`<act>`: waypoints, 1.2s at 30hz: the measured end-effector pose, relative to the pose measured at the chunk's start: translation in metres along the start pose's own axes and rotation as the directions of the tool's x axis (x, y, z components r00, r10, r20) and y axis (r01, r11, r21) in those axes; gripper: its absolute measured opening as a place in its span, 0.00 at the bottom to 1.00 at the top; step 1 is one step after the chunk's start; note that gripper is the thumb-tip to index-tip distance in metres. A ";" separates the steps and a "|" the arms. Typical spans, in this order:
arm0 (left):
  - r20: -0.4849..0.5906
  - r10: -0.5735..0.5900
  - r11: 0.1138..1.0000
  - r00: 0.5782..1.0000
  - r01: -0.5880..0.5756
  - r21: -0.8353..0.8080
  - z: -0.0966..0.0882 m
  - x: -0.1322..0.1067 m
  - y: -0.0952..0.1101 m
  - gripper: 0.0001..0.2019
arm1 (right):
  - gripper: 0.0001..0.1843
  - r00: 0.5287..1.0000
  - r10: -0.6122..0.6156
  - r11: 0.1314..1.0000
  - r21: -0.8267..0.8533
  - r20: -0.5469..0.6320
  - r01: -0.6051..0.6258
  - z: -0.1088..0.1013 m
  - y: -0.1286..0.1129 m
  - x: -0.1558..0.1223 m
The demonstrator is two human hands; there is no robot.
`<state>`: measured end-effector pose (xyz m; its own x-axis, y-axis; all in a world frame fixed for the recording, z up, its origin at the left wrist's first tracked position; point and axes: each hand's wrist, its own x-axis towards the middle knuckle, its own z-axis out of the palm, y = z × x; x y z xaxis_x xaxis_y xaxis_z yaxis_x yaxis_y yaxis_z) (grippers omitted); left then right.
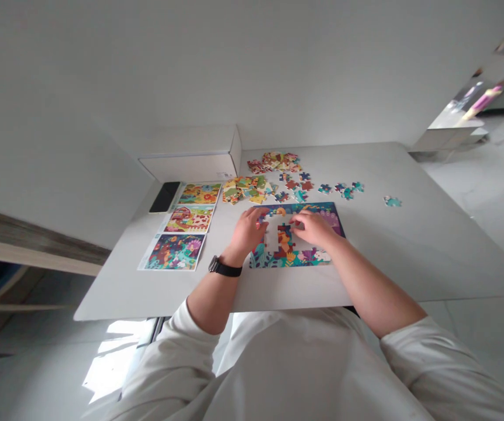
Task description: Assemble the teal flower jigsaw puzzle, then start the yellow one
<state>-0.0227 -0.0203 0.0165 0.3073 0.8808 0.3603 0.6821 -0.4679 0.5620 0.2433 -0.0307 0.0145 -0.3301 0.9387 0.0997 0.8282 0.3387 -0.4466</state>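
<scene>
A partly assembled jigsaw puzzle [296, 234] in blue, purple and teal lies on the white table [155, 292], with a bare gap in its middle. My left hand [247, 231] rests at the gap's left side, fingertips on pieces near a small red one. My right hand [311, 228] reaches over the puzzle's upper right, fingertips at the gap's edge. Neither hand shows clearly whether it pinches a piece. Loose puzzle pieces [245, 190] lie in heaps beyond the puzzle, and a lone teal piece [392, 202] sits far to the right.
Several printed puzzle pictures [188, 219] lie in a column left of the puzzle, beside a black phone [164, 197]. A white cardboard box [193, 155] stands at the table's far corner. A black watch [224, 267] circles my left wrist.
</scene>
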 end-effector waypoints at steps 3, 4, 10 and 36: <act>0.043 0.001 1.000 0.999 -0.001 0.010 0.003 -0.001 0.000 0.20 | 0.14 0.999 0.002 1.000 -0.021 0.036 -0.001 -0.001 -0.006 -0.002; 0.051 0.001 1.000 0.999 -0.002 0.013 0.004 -0.001 -0.001 0.20 | 0.13 0.999 -0.001 1.000 -0.027 0.044 0.002 -0.002 -0.008 -0.002; 0.068 0.017 1.000 0.998 -0.018 0.018 0.010 -0.001 -0.005 0.21 | 0.13 0.997 -0.014 0.999 -0.037 0.075 0.017 -0.007 -0.014 -0.003; 0.017 0.001 1.000 1.000 -0.001 0.024 0.008 -0.005 0.005 0.19 | 0.06 0.989 0.046 0.989 0.149 -0.144 -0.024 -0.027 0.012 0.003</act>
<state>-0.0156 -0.0271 0.0119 0.3193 0.8816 0.3477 0.6973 -0.4670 0.5437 0.2643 -0.0224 0.0338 -0.2232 0.9527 0.2063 0.7590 0.3026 -0.5765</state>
